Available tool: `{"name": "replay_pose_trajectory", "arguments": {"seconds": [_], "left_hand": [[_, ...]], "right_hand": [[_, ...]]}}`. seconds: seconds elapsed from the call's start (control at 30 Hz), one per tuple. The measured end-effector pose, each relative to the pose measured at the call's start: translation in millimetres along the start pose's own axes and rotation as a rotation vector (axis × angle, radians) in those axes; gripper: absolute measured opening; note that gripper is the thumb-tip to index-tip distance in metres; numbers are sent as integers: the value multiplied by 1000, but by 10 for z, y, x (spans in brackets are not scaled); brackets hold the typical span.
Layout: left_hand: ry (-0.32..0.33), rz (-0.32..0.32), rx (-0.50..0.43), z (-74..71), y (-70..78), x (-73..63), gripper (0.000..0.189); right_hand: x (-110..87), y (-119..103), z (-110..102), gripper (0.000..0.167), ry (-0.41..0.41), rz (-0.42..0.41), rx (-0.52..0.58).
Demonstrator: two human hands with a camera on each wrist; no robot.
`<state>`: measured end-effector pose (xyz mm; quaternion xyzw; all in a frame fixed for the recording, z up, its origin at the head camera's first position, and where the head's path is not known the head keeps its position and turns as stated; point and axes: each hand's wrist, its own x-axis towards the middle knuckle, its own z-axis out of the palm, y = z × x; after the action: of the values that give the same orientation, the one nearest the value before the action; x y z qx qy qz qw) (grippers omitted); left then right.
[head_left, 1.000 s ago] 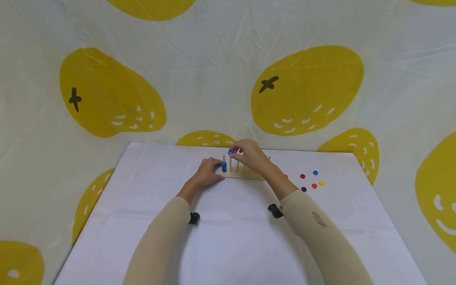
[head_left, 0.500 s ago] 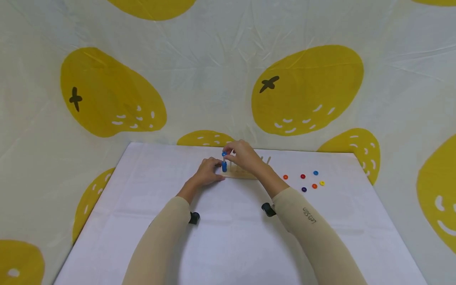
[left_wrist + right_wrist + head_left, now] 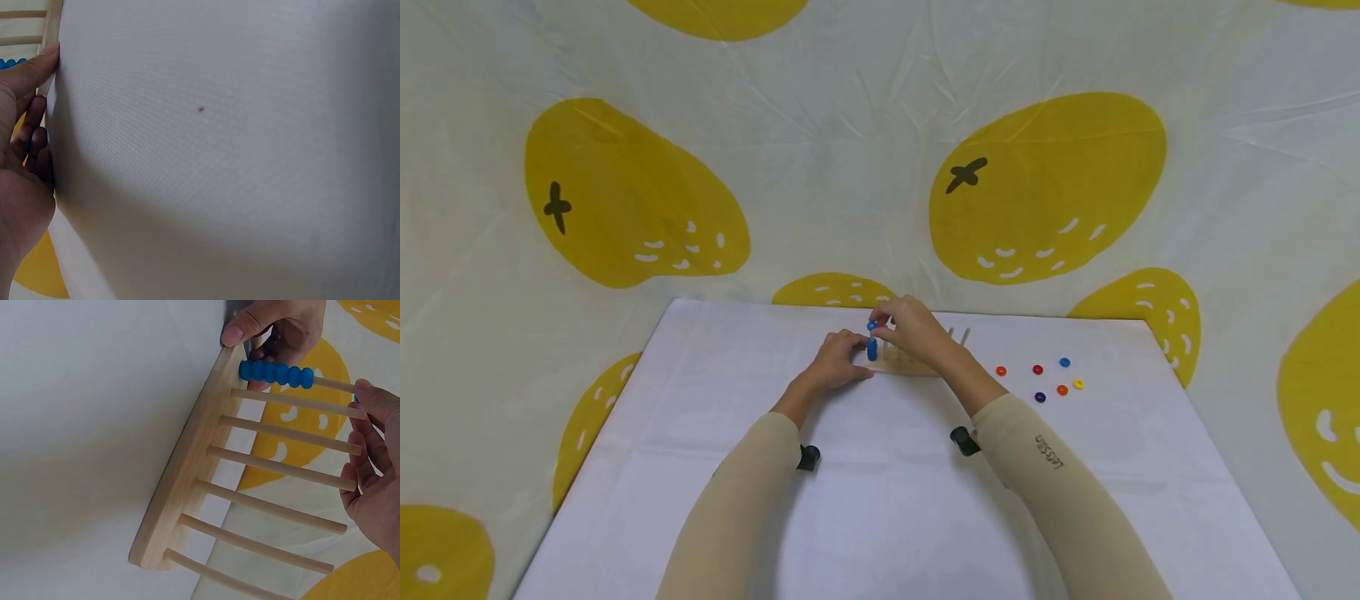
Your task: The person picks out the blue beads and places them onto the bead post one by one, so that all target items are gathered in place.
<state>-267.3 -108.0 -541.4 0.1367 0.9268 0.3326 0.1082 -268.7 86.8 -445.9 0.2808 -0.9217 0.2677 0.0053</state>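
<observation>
A wooden peg rack [image 3: 178, 469] has a row of upright pegs. On its leftmost peg sits a stack of several blue rings [image 3: 275, 373], low against the base. My left hand [image 3: 835, 363] holds the rack's left end, thumb at the front edge and fingers behind. Above the stack, my right hand [image 3: 916, 329] pinches one more blue ring [image 3: 872, 325] at the top of that same peg. Most of this ring is hidden by the fingertips in the right wrist view. The other pegs [image 3: 269, 507] in the right wrist view carry no rings.
Loose rings lie on the white table [image 3: 887, 500] right of the rack: a blue ring [image 3: 1064, 362], a red ring [image 3: 1037, 369], a yellow ring [image 3: 1078, 384], a purple ring [image 3: 1040, 397] and two orange ones. A patterned cloth [image 3: 850, 167] hangs behind the table.
My right hand has moved left with the blue ring, from above the second peg to the leftmost peg, then slightly down. The left hand has stayed in place.
</observation>
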Motion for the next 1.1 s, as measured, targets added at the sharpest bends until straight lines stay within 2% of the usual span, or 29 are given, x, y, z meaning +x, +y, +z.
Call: {"name": "replay_pose_trajectory", "arguments": {"seconds": [0.37, 0.7, 1.1], "left_hand": [[1, 10, 5, 3, 7, -8, 62], [9, 11, -1, -2, 19, -16, 61], [23, 29, 8, 10, -1, -4, 62]], "right_hand": [[-15, -8, -7, 21, -21, 12, -6], [-49, 7, -43, 18, -2, 13, 22], [-145, 23, -119, 26, 33, 20, 58]]}}
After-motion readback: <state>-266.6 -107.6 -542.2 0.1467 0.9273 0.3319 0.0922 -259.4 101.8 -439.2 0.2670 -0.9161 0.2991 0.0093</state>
